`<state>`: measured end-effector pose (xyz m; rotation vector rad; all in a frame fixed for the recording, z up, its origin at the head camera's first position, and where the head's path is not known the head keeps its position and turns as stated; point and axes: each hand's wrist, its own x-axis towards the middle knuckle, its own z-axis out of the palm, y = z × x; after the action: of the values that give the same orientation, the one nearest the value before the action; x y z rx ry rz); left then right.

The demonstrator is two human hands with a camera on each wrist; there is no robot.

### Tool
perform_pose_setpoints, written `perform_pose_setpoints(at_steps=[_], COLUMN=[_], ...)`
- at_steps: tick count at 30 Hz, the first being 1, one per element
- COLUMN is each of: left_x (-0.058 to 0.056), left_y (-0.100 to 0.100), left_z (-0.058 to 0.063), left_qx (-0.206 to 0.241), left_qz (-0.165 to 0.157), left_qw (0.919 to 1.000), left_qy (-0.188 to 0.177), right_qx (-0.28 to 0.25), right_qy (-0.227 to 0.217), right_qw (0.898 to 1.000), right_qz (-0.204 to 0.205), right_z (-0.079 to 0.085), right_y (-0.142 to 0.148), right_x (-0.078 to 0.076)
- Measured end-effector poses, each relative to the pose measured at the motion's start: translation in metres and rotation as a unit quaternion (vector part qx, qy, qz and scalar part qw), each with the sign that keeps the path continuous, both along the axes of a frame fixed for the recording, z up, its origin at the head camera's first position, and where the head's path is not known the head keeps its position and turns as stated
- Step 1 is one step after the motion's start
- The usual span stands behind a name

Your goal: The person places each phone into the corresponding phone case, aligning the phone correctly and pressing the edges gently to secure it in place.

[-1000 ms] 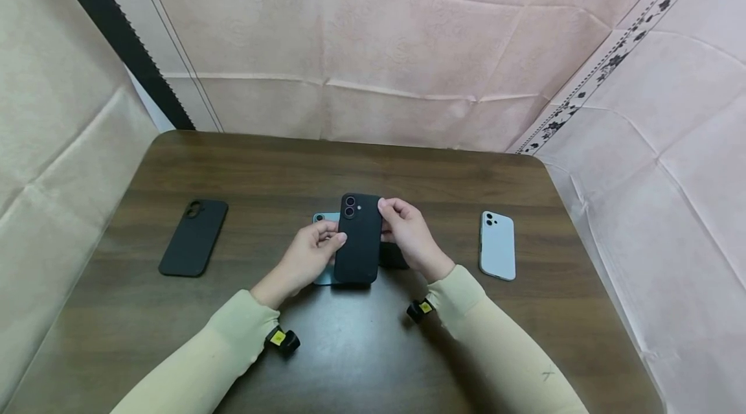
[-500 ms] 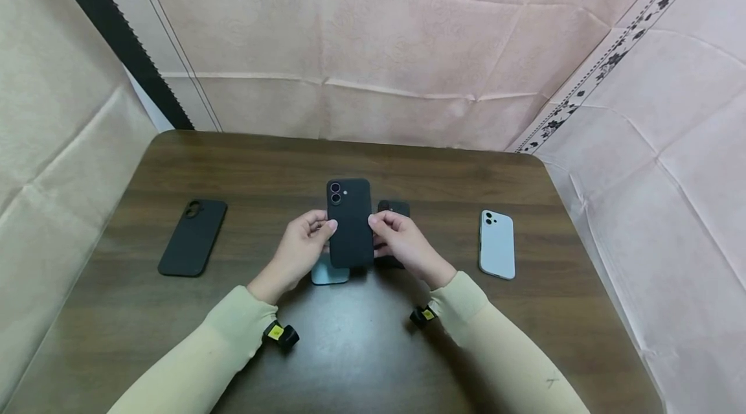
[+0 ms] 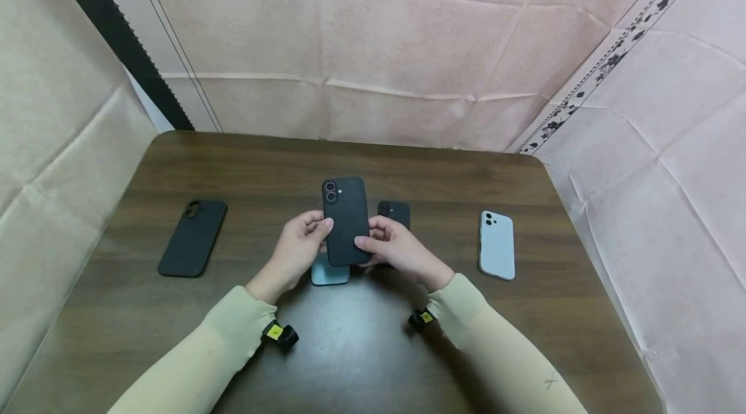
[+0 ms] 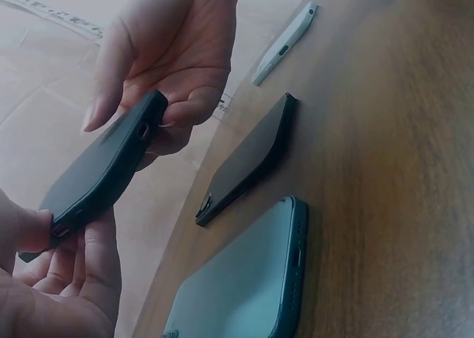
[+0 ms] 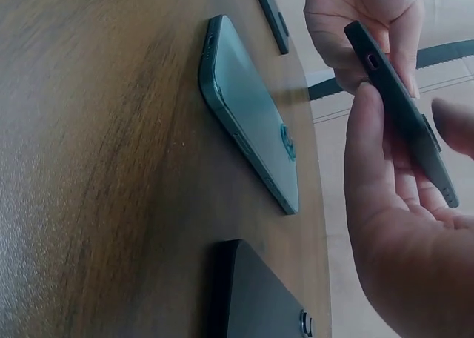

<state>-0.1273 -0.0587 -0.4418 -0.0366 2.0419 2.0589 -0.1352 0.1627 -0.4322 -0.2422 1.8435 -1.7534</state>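
Note:
A phone in a black case [image 3: 348, 219] is held up over the table, its back and two camera lenses facing the head view. My left hand [image 3: 291, 255] pinches its left edge between thumb and fingers. On the lower right corner, my right hand [image 3: 405, 253] holds it with the thumb over the back and the fingers beneath. Below it lies a teal phone [image 3: 329, 273], its upper part hidden in the head view but plain in the right wrist view [image 5: 252, 116]. Beside that lies a black phone or case [image 3: 399, 210], partly covered by the right hand.
A black phone case [image 3: 192, 239] with a camera cut-out lies at the left of the brown wooden table [image 3: 373, 362]. On the right lies a light blue phone [image 3: 497, 245]. Pale cloth [image 3: 408, 45] hangs behind the table and at both sides.
The black-cased phone has moved up and left, uncovering the lower end of the teal phone. My right hand has shifted from the phone's upper right edge to its lower right corner.

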Motion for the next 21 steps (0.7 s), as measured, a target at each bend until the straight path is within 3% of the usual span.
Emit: perform_pose_setpoints(at_steps=[11,21], left_x=[-0.0018,-0.0065], left_y=[-0.0020,-0.0049], left_z=[-0.0009,0.0017], left_qx=[-0.004,-0.012], left_qz=[0.001,-0.007], left_qw=[0.9998,0.9993], left_qy=[-0.022,-0.034], right_qx=[-0.040,-0.079], right_qy=[-0.006,-0.026], right_qw=[0.999,0.996], right_qz=[0.022,-0.021], right_z=[0.0004,-0.0048], right_y=[-0.0003,-0.0071], right_x=[0.0002,0.0023])
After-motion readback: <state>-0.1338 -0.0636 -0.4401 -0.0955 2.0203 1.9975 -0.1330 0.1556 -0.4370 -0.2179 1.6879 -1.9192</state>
